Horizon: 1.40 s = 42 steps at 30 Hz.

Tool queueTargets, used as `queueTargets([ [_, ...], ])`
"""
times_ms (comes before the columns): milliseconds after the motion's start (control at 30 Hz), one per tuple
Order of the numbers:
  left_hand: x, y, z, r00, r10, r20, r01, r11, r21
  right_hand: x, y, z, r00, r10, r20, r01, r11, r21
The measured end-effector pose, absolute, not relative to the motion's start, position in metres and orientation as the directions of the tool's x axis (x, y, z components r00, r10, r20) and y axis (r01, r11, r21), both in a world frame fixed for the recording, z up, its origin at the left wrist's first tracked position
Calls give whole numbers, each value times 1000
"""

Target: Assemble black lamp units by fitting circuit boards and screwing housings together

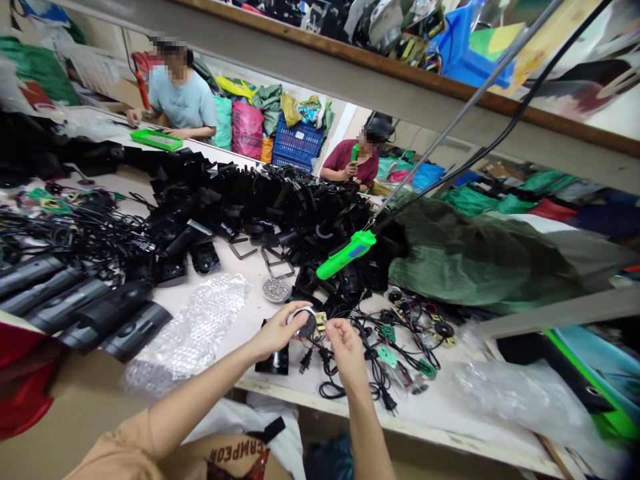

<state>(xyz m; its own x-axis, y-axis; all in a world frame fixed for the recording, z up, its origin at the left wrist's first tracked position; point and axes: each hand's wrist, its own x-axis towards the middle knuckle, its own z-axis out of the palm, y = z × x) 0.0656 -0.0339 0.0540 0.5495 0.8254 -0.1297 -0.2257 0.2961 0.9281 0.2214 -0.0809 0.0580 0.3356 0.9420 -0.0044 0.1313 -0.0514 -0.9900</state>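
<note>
My left hand (275,331) grips a round black part with a silver rim (305,324), which looks like a small speaker. A tan circuit board (320,321) with wires sits right beside it. At the board's right edge, the fingers of my right hand (347,347) are pinched together; what lies between them is too small to make out. Under my hands is a black plug on a cord (305,361). A glossy black housing (273,361) lies on the table by my left wrist. The green electric screwdriver (346,255) hangs above my hands.
Black housings (250,193) are heaped across the table. Cords with green boards (387,357) lie to the right. A dish of screws (275,289), bubble wrap (195,327) and several black cylinders (137,331) are nearby. Two people work across the table; a shelf beam (320,50) runs overhead.
</note>
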Motion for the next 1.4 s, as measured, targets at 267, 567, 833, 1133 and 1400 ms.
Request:
queueTargets([
  [267, 78, -41, 50, 496, 833, -243, -548, 518, 657, 217, -93, 64, 317, 944, 85, 244, 5, -970],
  [567, 66, -39, 51, 710, 693, -124, -454, 586, 672, 223, -89, 64, 343, 930, 128, 237, 46, -970],
  [833, 53, -50, 69, 635, 754, 171, -437, 168, 884, 215, -103, 60, 401, 813, 423, 361, 284, -888],
  [1133, 55, -59, 78, 529, 830, 174, -116, -133, 984, 228, -98, 59, 367, 823, 434, 200, 386, -900],
  [1400, 58, -41, 63, 508, 858, -78, -504, 370, 781, 247, -112, 69, 103, 754, 648, 427, 555, -714],
])
